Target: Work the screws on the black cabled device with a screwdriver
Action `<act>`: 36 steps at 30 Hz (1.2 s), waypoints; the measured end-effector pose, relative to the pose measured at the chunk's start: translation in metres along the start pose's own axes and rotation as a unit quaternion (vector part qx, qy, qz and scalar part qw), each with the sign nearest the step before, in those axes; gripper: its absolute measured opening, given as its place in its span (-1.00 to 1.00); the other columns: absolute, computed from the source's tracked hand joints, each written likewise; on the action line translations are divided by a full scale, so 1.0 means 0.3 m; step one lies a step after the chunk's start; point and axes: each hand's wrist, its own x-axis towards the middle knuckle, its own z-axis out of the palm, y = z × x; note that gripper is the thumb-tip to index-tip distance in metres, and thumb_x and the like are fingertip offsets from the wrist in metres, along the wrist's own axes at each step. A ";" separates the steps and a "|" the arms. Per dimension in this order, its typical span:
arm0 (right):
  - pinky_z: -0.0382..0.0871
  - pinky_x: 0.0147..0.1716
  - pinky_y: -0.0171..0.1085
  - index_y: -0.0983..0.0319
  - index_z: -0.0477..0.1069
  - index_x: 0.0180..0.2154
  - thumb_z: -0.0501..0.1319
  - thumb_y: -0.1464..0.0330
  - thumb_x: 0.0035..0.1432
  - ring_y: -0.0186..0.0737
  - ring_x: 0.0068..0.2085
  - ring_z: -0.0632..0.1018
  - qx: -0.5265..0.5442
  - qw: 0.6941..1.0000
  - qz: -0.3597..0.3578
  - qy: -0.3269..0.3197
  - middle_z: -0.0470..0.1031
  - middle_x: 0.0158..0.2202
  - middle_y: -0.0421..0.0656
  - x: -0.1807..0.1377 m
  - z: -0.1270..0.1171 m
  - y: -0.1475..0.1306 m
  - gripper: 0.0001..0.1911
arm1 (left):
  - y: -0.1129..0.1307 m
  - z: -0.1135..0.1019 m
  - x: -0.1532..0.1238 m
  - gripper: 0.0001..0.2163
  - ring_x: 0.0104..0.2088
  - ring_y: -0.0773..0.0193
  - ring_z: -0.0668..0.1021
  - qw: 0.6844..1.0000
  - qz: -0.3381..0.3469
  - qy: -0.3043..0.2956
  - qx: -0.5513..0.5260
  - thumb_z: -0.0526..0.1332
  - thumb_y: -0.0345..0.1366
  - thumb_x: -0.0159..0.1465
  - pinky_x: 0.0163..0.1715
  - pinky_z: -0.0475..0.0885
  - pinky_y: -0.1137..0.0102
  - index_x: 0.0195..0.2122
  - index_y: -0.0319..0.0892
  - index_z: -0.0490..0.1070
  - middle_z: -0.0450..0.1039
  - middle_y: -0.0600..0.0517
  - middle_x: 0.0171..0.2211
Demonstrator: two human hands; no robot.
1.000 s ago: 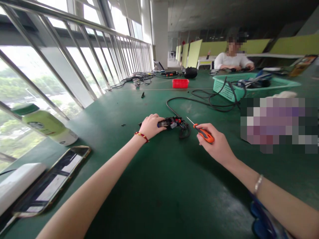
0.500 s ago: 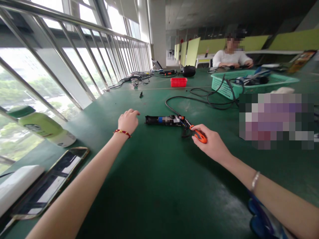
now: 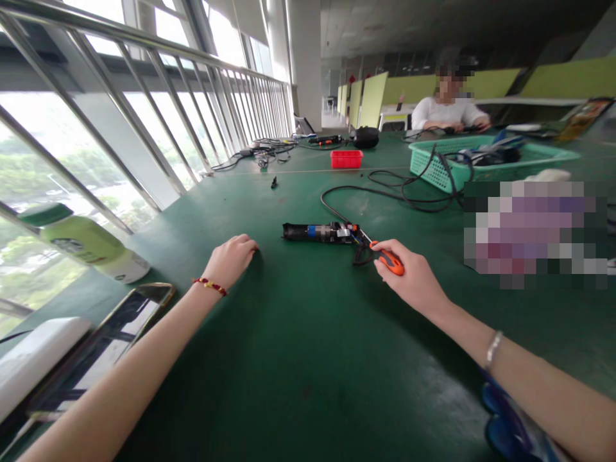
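Note:
My right hand grips an orange and black screwdriver. The screwdriver's metal shaft points up and left to the wired end of an opened black cylindrical electric device. This device lies on its side on the green table, with a blue band, a silver section and bare wires showing; a black cable runs from it. Left of the device and apart from it, my left hand rests low at the table top, fingers bent and held together. Whatever is under those fingertips is hidden.
Beyond the device lie a small black part, a red tray and a green basket of tools and cables. At left are a bottle, a phone and a metal railing. A person sits across the table.
My left hand has moved left and down, away from the device to the table surface, and its fingers have drawn together. My right hand keeps the screwdriver at nearly the same spot.

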 end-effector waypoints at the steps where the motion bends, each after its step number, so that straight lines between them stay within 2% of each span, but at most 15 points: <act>1: 0.29 -0.40 -0.29 0.17 0.34 -0.17 0.10 0.29 0.07 -0.28 -0.47 0.44 0.002 1.000 0.003 0.009 0.39 -0.45 -0.22 -0.001 -0.002 -0.001 -0.74 | 0.041 -0.004 -0.004 -0.74 -0.16 0.17 0.46 0.999 0.027 0.005 -0.022 -0.05 -0.37 0.28 -0.25 0.39 0.35 -0.20 -0.17 0.43 0.40 -0.04 -0.18; 4: 0.30 -0.40 -0.28 0.16 0.34 -0.17 0.11 0.29 0.06 -0.28 -0.47 0.45 0.006 1.000 0.007 0.015 0.40 -0.42 -0.21 -0.001 -0.005 0.003 -0.75 | 0.178 -0.025 -0.012 -0.80 -0.16 0.24 0.46 0.988 0.115 -0.009 -0.101 0.00 -0.39 0.27 -0.18 0.38 0.38 -0.25 -0.15 0.41 0.41 0.00 -0.20; 7: 0.31 -0.41 -0.28 0.16 0.34 -0.17 0.10 0.28 0.08 -0.29 -0.48 0.46 0.016 1.000 0.013 -0.001 0.42 -0.41 -0.20 0.003 -0.004 0.011 -0.75 | 0.299 -0.046 -0.005 -0.89 -0.22 0.27 0.47 0.974 0.167 -0.038 -0.147 0.08 -0.41 0.21 -0.24 0.38 0.42 -0.31 -0.16 0.39 0.41 0.03 -0.26; 11: 0.31 -0.40 -0.28 0.18 0.32 -0.16 0.06 0.26 0.13 -0.28 -0.48 0.46 0.020 1.000 0.000 -0.017 0.39 -0.46 -0.22 0.010 -0.004 0.020 -0.75 | 0.381 -0.053 0.019 -0.93 -0.27 0.27 0.46 0.968 0.189 -0.042 -0.158 0.11 -0.45 0.18 -0.26 0.37 0.41 -0.35 -0.18 0.35 0.40 0.04 -0.31; 19: 0.30 -0.42 -0.31 0.17 0.32 -0.17 0.05 0.29 0.14 -0.31 -0.49 0.46 0.034 0.999 -0.011 -0.036 0.40 -0.45 -0.23 -0.001 -0.007 0.008 -0.78 | 0.374 -0.030 0.032 -0.95 -0.26 0.23 0.46 0.968 0.182 -0.013 -0.175 0.12 -0.42 0.15 -0.25 0.38 0.36 -0.37 -0.19 0.34 0.39 0.02 -0.32; 27: 0.27 -0.45 -0.32 0.20 0.33 -0.21 0.07 0.33 0.12 -0.35 -0.54 0.42 0.039 0.995 -0.065 -0.072 0.37 -0.49 -0.26 -0.020 -0.018 -0.014 -0.82 | 0.347 -0.024 0.027 -0.95 -0.22 0.21 0.48 0.965 0.159 0.008 -0.211 0.14 -0.40 0.13 -0.22 0.39 0.35 -0.39 -0.18 0.38 0.43 0.01 -0.30; 31: 0.26 -0.46 -0.32 0.21 0.34 -0.22 0.08 0.34 0.10 -0.36 -0.56 0.40 0.050 0.993 -0.077 -0.081 0.37 -0.50 -0.27 -0.013 -0.023 -0.008 -0.82 | 0.337 -0.027 0.030 -0.94 -0.30 0.25 0.52 0.966 0.094 0.020 -0.241 0.14 -0.38 0.13 -0.28 0.40 0.38 -0.40 -0.16 0.40 0.49 0.07 -0.35; 33: 0.26 -0.45 -0.32 0.21 0.33 -0.21 0.09 0.34 0.10 -0.37 -0.55 0.40 0.056 0.992 -0.077 -0.086 0.38 -0.47 -0.26 -0.010 -0.022 -0.006 -0.82 | 0.328 -0.029 0.041 -0.93 -0.33 0.26 0.53 0.965 0.057 0.040 -0.253 0.14 -0.37 0.13 -0.31 0.40 0.41 -0.41 -0.15 0.42 0.51 0.08 -0.38; 36: 0.27 -0.43 -0.32 0.20 0.32 -0.20 0.09 0.35 0.10 -0.37 -0.53 0.42 0.059 0.991 -0.078 -0.092 0.40 -0.43 -0.25 -0.009 -0.018 -0.005 -0.81 | 0.311 -0.037 0.074 -0.92 -0.35 0.27 0.53 0.966 0.036 0.081 -0.243 0.15 -0.38 0.14 -0.33 0.40 0.43 -0.41 -0.16 0.43 0.52 0.07 -0.37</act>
